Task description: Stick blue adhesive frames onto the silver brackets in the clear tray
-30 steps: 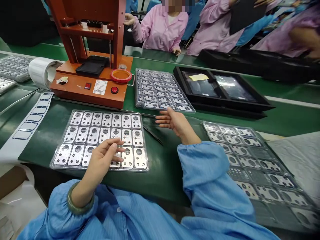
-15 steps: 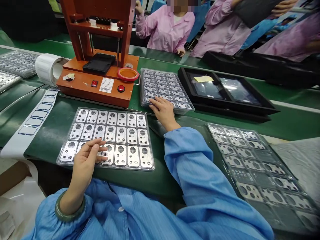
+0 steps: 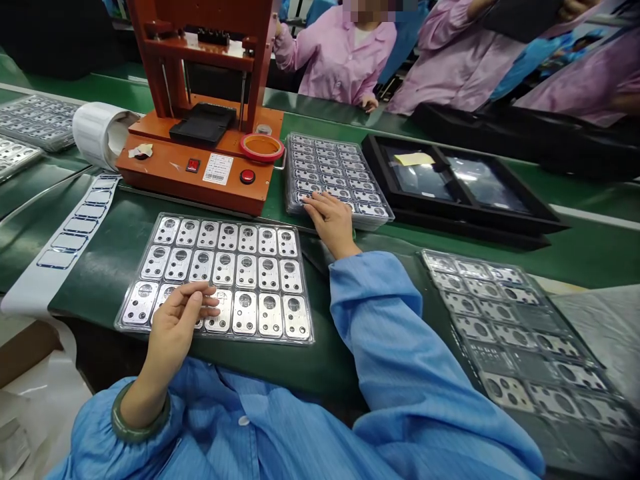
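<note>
The left hand (image 3: pixel 173 327), with a jade bangle (image 3: pixel 140 417) on its wrist, hovers low over the near-left corner of a clear plastic tray (image 3: pixel 215 337) of metal plates (image 3: pixel 270 315), its fingers loosely curled. Whether it pinches anything small can't be told. The right hand (image 3: pixel 333 223) lies with fingers lightly spread, fingertips on the near edge of a second, farther tray (image 3: pixel 289 200) of plates. Both trays sit on a green workbench (image 3: pixel 320 363), the farther one just right of an orange press (image 3: pixel 200 170) and left of a black tray (image 3: pixel 373 155). A third plate tray (image 3: pixel 515 333) lies near right — a strip of labels (image 3: pixel 70 240) runs along the near left.
</note>
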Tool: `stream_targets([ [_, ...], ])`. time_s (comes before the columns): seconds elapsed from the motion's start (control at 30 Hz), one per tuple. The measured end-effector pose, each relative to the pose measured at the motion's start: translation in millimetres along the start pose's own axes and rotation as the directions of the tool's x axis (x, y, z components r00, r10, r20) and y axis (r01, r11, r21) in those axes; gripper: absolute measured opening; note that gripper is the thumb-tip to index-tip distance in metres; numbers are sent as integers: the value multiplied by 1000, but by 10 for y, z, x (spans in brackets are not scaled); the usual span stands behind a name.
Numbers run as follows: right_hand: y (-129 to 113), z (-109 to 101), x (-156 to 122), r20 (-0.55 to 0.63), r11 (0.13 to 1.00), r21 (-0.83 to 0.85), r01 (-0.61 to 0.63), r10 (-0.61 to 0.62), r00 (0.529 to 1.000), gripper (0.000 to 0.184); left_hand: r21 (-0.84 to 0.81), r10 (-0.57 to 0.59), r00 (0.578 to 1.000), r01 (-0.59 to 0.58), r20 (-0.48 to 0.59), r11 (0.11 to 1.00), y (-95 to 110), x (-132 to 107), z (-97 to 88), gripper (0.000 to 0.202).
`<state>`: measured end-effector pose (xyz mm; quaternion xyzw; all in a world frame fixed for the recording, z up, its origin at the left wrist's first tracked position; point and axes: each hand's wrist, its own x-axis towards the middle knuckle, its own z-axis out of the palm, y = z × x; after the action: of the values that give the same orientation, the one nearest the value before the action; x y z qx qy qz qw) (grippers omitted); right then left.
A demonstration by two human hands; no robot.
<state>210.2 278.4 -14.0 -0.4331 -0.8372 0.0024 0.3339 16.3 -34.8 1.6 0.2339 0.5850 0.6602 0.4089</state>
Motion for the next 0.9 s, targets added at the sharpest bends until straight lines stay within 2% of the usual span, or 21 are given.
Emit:
stream_targets([
  [0.23, -62, 5, 108, -48, 998, 60, -32, 35, 998, 30, 57, 20, 1000, -19, -23, 998, -2, -16, 25, 29],
  [0.43, -81, 37, 86, -20, 996, 90, 29, -27, 999, 23, 110, 69, 997, -67, -17, 992, -9, -18, 7, 26],
  [0.6, -1, 44, 74, -7, 996, 77, 43, -43, 999, 26, 148, 65, 998, -62, -14, 987, 26, -33, 19, 27],
  [0.9, 38, -46, -54, 68, 986, 38, 162, -165, 984, 31, 182, 91, 996, -93, 21, 979, 14, -39, 18, 24],
])
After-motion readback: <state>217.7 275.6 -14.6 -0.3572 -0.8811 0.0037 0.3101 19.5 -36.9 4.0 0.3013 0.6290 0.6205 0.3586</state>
